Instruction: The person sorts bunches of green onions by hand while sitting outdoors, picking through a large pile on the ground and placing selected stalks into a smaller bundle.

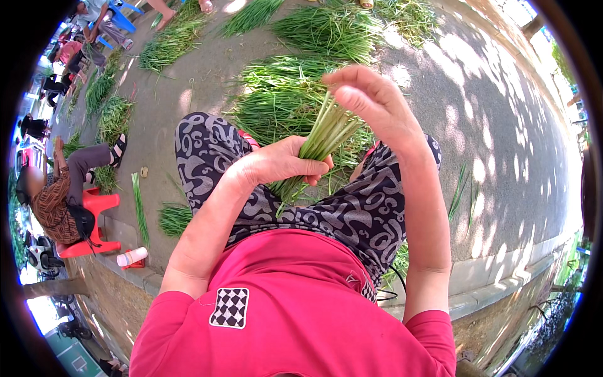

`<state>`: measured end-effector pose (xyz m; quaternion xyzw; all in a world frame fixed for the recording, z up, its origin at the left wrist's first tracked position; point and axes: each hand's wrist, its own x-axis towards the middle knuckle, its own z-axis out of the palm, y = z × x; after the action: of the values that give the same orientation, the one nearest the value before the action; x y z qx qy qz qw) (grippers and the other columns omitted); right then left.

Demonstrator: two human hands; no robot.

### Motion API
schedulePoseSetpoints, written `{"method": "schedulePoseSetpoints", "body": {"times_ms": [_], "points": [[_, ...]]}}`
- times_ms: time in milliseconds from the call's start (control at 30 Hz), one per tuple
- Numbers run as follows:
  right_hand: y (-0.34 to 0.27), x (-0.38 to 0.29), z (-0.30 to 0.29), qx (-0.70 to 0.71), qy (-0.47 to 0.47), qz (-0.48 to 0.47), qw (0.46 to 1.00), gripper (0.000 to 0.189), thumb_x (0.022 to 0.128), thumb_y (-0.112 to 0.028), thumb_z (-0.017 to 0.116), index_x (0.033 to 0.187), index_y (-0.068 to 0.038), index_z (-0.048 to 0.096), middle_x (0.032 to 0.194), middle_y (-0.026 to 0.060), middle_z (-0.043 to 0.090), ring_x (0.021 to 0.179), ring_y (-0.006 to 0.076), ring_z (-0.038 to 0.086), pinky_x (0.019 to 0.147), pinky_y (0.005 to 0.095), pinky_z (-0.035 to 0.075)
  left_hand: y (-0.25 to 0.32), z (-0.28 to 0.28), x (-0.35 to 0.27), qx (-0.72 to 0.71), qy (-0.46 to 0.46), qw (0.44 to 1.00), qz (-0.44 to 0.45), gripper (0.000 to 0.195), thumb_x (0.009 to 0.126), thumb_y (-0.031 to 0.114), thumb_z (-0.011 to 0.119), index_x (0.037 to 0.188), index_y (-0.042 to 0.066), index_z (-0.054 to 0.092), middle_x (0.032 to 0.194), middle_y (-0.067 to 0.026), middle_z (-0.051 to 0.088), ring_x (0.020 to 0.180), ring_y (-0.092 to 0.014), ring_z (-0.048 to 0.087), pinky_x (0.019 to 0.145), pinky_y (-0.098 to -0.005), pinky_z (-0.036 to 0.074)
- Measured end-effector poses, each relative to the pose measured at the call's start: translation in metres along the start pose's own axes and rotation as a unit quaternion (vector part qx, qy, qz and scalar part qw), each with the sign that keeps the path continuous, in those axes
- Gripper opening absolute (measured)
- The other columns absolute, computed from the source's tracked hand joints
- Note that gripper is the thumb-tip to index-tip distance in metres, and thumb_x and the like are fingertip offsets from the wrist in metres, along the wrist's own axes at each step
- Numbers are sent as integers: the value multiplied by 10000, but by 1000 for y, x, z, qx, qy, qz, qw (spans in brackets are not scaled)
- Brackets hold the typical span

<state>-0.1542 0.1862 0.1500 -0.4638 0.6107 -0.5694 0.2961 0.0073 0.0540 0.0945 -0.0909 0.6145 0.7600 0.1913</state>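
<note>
My left hand (294,160) is closed around a bundle of long green stalks (330,129), with the pale cut ends pointing up and away to the right and the leafy ends hanging down over my lap. Just above the pale ends is my right hand (365,96), its fingers curved and spread from the thumb; whether its fingertips touch any stalks cannot be told. Beyond both hands, a large heap of green stalks (278,99) lies on the pavement between and ahead of my feet.
More stalk piles (330,30) lie farther ahead and at the left. A person on a red plastic stool (101,202) sits at the left. A white bottle (132,257) stands near a small bunch (140,207). A stone kerb (499,278) runs behind me.
</note>
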Motion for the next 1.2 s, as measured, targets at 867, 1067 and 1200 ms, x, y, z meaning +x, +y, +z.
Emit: {"method": "schedulePoseSetpoints", "body": {"times_ms": [867, 1067, 1200], "points": [[-4, 11, -3, -92, 89, -138, 982, 642, 959, -552, 345, 1266, -21, 534, 1257, 144, 570, 1171, 260, 527, 991, 367, 394, 8, -8, 2, 24, 26, 996, 79, 147, 916, 166, 610, 973, 32, 595, 816, 11, 582, 741, -92, 581, 717, -256, 460], [15, -19, -4, -23, 90, 188, 978, 668, 962, -567, 337, 804, -15, 679, 735, 104, 672, 628, 181, 619, 612, 290, 518, 21, -21, -4, 593, 172, 744, 256, 174, 754, 122, 657, 899, 107, 562, 791, -39, 567, 805, -198, 597, 936, -397, 405], [48, -51, 33, 162, -124, 317, 926, 622, 947, -579, 375, 1050, -13, 611, 872, 141, 675, 756, 220, 659, 657, 321, 566, 16, -18, -1, 779, 191, 531, 274, 162, 704, 216, 637, 787, 152, 513, 727, 5, 479, 770, -178, 570, 1060, -547, 287]]}}
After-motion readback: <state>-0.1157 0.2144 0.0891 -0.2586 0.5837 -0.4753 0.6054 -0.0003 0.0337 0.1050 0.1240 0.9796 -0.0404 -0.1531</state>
